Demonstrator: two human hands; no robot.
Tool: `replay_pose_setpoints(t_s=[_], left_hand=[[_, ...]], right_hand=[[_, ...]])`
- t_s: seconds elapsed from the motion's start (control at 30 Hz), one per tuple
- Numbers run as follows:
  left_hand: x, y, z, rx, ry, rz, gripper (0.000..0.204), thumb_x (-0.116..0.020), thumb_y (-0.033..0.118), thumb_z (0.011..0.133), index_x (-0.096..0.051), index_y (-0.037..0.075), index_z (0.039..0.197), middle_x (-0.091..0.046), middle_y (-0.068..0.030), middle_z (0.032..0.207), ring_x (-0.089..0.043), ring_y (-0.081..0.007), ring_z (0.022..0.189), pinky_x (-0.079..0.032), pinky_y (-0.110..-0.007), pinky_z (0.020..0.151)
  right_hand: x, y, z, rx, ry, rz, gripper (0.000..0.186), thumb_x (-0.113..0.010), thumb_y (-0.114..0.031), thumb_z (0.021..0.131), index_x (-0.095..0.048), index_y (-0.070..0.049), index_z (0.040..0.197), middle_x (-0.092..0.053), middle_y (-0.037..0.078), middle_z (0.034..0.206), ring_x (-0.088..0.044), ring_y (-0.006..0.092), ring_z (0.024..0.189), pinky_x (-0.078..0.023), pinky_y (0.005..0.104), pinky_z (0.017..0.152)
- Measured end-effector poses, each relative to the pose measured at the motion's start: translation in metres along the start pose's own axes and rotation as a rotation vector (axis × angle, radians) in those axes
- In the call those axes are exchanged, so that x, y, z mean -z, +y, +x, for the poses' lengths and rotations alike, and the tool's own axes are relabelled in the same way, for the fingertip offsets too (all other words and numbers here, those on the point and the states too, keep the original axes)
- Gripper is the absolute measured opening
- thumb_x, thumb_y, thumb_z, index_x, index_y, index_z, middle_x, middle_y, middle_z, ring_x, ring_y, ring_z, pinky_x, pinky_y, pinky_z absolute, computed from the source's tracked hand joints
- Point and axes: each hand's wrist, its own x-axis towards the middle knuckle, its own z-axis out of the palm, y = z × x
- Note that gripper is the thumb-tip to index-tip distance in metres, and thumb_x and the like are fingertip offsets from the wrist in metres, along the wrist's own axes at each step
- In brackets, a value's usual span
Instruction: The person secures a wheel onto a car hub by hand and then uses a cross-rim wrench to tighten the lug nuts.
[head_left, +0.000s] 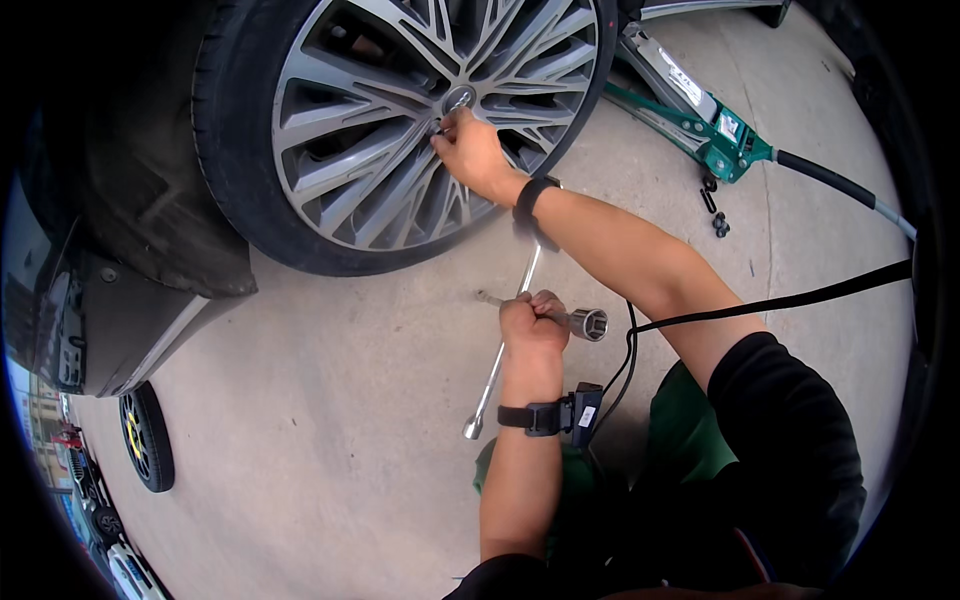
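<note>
A large grey multi-spoke car wheel with a black tyre stands at the top. My right hand is at its centre, just below the round hub cap. Thumb and fingers pinch a small metal lug bolt at a hole beside the cap; the fingers hide most of it. Lower down, my left hand is closed round the middle of a four-way lug wrench. One socket of the wrench points right, another down toward the ground.
A green floor jack reaches under the car at upper right, with several small dark pieces on the concrete beside it. A black cable runs to my left wrist's device. A spare wheel and the car's dark bodywork are at left.
</note>
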Motion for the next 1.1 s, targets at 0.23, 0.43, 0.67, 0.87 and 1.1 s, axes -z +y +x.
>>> replay_pose_setpoints(t_s=[0.23,0.43,0.67,0.87,1.1], left_hand=[[-0.001,0.003,-0.002,-0.020,-0.013,-0.004,0.013,-0.034,0.013,0.095,-0.033,0.007,0.084,-0.039,-0.0019,0.062,-0.037,-0.0090,0.048,-0.036,-0.019,0.043],[-0.007,-0.007,-0.003,-0.073,0.012,0.054,0.014,-0.035,0.011,0.095,-0.033,0.007,0.082,-0.038,-0.0011,0.061,-0.037,-0.0086,0.048,-0.036,-0.019,0.043],[-0.007,-0.054,-0.025,-0.195,0.001,0.371,0.023,-0.042,0.018,0.095,-0.033,0.012,0.075,-0.035,0.0001,0.062,-0.033,-0.0089,0.047,-0.027,-0.022,0.041],[-0.005,-0.095,-0.045,-0.156,-0.023,0.546,0.027,-0.050,0.022,0.093,-0.037,0.014,0.071,-0.032,0.0025,0.060,-0.034,-0.0090,0.047,-0.025,-0.023,0.041],[-0.012,-0.126,-0.046,-0.283,-0.105,0.651,0.027,-0.054,0.026,0.087,-0.038,0.014,0.068,-0.031,0.0017,0.057,-0.034,-0.0116,0.044,-0.022,-0.026,0.041]], right_hand=[[-0.004,0.000,0.010,-0.031,-0.076,-0.053,0.035,-0.063,-0.024,0.089,-0.060,0.008,0.104,-0.066,0.030,0.091,-0.064,0.0444,0.090,-0.051,0.0452,0.083],[0.014,-0.003,0.020,-0.037,-0.256,-0.120,0.034,-0.062,-0.029,0.091,-0.066,0.005,0.091,-0.068,0.023,0.078,-0.067,0.0388,0.082,-0.051,0.0429,0.077],[0.116,0.031,-0.028,0.239,-0.685,-0.576,0.037,-0.054,-0.037,0.091,-0.071,-0.004,0.092,-0.070,0.019,0.088,-0.067,0.0347,0.086,-0.051,0.0410,0.081],[0.217,-0.013,-0.060,0.203,-0.859,-1.240,0.064,-0.048,-0.058,0.089,-0.070,-0.003,0.064,-0.065,0.018,0.065,-0.064,0.0379,0.068,-0.051,0.0445,0.067],[0.273,-0.040,-0.049,0.306,-0.664,-1.244,0.063,-0.053,-0.057,0.087,-0.068,-0.002,0.059,-0.061,0.017,0.057,-0.062,0.0366,0.058,-0.051,0.0417,0.060]])
